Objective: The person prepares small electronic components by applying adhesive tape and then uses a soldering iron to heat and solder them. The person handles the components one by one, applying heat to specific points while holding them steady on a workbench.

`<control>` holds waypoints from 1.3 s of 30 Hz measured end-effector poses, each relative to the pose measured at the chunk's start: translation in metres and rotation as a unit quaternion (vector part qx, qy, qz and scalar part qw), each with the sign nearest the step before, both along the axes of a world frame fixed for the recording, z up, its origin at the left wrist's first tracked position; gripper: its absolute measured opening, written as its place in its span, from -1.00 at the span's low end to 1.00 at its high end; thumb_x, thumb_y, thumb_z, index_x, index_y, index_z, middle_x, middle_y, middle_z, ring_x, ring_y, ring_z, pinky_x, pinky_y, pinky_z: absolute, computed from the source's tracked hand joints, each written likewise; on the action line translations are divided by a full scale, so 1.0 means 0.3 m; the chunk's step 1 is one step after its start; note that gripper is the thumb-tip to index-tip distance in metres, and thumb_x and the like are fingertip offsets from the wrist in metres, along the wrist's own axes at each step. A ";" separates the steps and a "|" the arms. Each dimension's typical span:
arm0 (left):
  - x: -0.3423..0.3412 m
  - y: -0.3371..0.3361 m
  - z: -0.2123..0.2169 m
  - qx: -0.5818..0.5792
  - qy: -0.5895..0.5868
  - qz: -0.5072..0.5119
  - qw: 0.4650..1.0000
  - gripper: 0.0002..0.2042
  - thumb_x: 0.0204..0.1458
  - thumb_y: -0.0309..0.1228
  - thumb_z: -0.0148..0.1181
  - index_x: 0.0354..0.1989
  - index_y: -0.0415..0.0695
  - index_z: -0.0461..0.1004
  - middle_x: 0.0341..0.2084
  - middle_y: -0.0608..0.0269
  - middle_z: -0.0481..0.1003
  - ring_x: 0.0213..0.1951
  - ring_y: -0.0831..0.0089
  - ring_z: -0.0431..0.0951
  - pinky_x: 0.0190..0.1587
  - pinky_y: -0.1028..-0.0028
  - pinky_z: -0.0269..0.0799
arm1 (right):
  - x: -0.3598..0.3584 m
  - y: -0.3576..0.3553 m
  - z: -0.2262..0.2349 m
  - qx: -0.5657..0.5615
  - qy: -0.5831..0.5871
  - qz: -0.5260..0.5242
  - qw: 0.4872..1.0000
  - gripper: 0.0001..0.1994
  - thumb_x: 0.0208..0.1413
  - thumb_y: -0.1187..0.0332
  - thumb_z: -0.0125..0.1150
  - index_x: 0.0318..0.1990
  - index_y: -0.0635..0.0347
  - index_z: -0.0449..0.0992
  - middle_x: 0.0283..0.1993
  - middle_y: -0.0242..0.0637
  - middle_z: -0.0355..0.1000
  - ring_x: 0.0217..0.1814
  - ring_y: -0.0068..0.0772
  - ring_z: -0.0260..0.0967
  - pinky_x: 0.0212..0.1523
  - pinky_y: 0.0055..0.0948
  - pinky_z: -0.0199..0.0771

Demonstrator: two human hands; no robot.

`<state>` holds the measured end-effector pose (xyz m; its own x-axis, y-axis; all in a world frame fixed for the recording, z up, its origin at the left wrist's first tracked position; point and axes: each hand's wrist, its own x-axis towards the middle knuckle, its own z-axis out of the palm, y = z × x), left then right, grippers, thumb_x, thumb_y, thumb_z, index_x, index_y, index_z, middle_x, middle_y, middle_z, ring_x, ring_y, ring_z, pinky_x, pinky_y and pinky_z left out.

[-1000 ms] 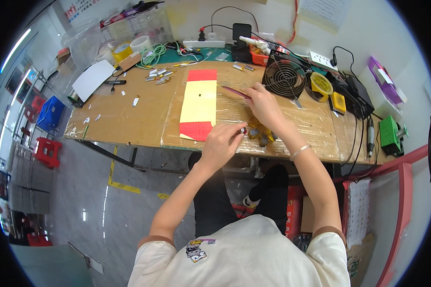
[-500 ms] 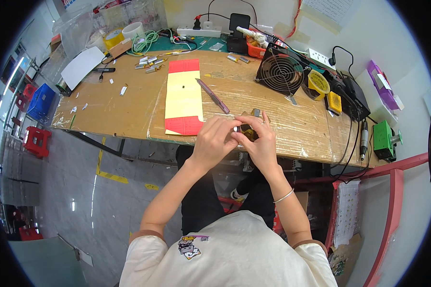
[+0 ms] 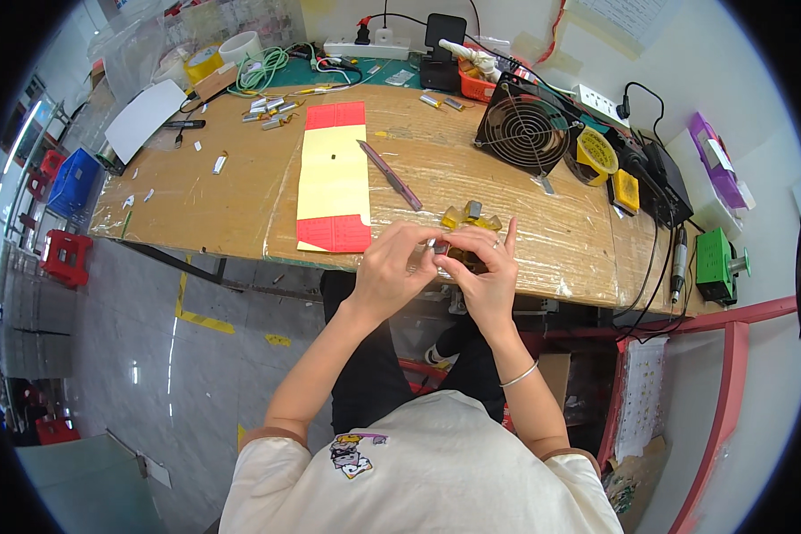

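Close together at the table's front edge, my left hand (image 3: 393,271) and my right hand (image 3: 483,271) pinch a small silvery battery cell (image 3: 435,246) between thumbs and fingertips. My fingers cover most of it. One finger of the right hand sticks up. Just beyond my hands lie pieces of amber tape (image 3: 473,216) around a small grey block, partly hidden by the right hand. To the left is a yellow sheet with red ends (image 3: 334,182), a tiny dark piece on it. A purple utility knife (image 3: 390,175) lies beside that sheet.
Several small silver battery cells (image 3: 269,109) lie behind the sheet, a single one (image 3: 220,165) further left. A black fan (image 3: 527,127), a yellow tub (image 3: 591,154) and a yellow sponge box (image 3: 625,192) stand at the right, with cables and a green device (image 3: 716,264) beyond.
The view has shifted slightly. My right hand has drawn back a little, so more of the amber tape shows, and one finger is raised. The pinch on the small cell continues.
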<state>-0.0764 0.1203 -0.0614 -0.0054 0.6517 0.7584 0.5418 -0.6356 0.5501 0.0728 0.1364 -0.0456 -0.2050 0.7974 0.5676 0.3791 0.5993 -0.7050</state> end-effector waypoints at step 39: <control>-0.018 0.025 0.161 0.035 0.140 -0.080 0.986 -0.82 -0.30 -0.41 0.38 -0.44 -0.05 0.57 -0.49 0.39 0.50 -0.31 0.39 0.45 -0.09 0.31 0.22 | 0.083 0.021 -0.027 -0.114 0.191 0.119 0.968 -0.78 -0.23 0.51 0.38 -0.33 0.16 0.59 -0.31 -0.38 0.54 -0.16 -0.50 0.46 0.41 -0.04 -0.60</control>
